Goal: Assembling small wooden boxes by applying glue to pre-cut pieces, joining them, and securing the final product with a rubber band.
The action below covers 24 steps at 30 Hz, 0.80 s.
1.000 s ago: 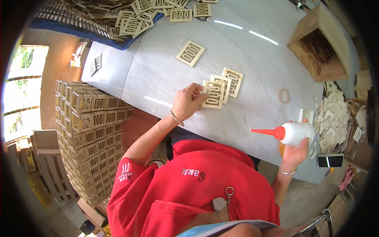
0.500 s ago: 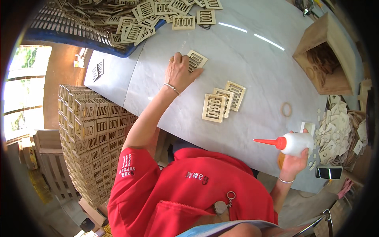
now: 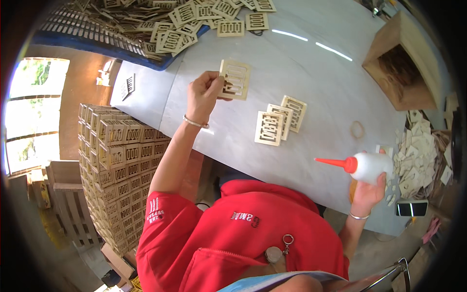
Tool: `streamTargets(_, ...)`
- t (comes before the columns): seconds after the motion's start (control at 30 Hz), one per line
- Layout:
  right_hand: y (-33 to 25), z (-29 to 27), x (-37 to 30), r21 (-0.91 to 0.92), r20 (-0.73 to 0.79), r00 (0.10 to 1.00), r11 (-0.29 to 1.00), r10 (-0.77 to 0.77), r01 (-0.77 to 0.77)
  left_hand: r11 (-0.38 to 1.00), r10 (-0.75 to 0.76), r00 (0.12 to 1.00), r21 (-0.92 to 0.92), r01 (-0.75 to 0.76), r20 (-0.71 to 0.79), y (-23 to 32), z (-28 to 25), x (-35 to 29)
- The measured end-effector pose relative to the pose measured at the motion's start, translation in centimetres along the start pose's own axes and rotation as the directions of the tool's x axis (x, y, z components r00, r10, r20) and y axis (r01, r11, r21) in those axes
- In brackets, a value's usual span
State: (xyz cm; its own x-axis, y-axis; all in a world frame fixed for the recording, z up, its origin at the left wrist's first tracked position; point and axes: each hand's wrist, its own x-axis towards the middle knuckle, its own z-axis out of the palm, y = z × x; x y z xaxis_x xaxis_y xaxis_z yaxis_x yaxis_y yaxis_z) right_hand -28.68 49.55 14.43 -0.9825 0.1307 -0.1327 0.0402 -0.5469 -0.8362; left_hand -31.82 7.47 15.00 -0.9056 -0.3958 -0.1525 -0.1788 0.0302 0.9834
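My left hand [image 3: 205, 92] pinches a square slotted wooden panel [image 3: 236, 78] by its left edge, thumb on top, and the panel looks raised off the grey table. On the right, my right hand [image 3: 370, 190] is wrapped round a white squeeze bottle [image 3: 372, 168]. Its long red nozzle [image 3: 333, 161] points left over the table. Between the two hands lies a fanned group of slotted wooden panels [image 3: 269, 128], overlapping one another.
A blue basket [image 3: 168, 62] heaped with slotted panels stands far left. Stacked slotted wooden boxes [image 3: 124, 160] rise beside the table's left edge. On the right are a wooden box [image 3: 408, 63], small pale wood pieces [image 3: 413, 151], a phone [image 3: 411, 208] and a rubber band [image 3: 357, 129].
My left hand has lifted the panel from the table and brought it upright toward me. My right hand keeps the bottle in nearly the same place.
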Motion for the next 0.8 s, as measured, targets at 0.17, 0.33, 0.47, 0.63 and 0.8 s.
streamTargets(0.17,-1.0,1.6,-0.4,-0.016,0.06,0.997,0.999,-0.047,0.048,0.986,-0.013,0.981,-0.162,0.046,0.195,0.4,3.0,-5.1)
streamTargets(0.33,-1.5,1.5,-1.4,-0.025,0.102,0.993,0.998,-0.053,0.056,0.947,-0.248,0.746,-0.009,0.322,0.618,-1.9,5.7,-11.5)
streamTargets(0.47,-1.9,0.1,-2.5,-0.035,0.053,0.996,0.996,-0.077,0.079,0.951,-0.307,0.452,0.26,0.164,0.837,-1.8,5.8,-13.1)
streamTargets(0.63,-2.4,-0.9,-2.9,-0.003,0.077,0.995,0.998,-0.057,0.058,0.983,-0.183,0.499,0.145,0.115,0.847,-3.5,4.0,-12.9)
streamTargets(0.8,-2.2,-1.2,-3.0,0.02,0.054,0.996,0.997,-0.073,0.072,0.983,-0.13,0.524,0.18,-0.046,0.842,-2.4,2.4,-12.5)
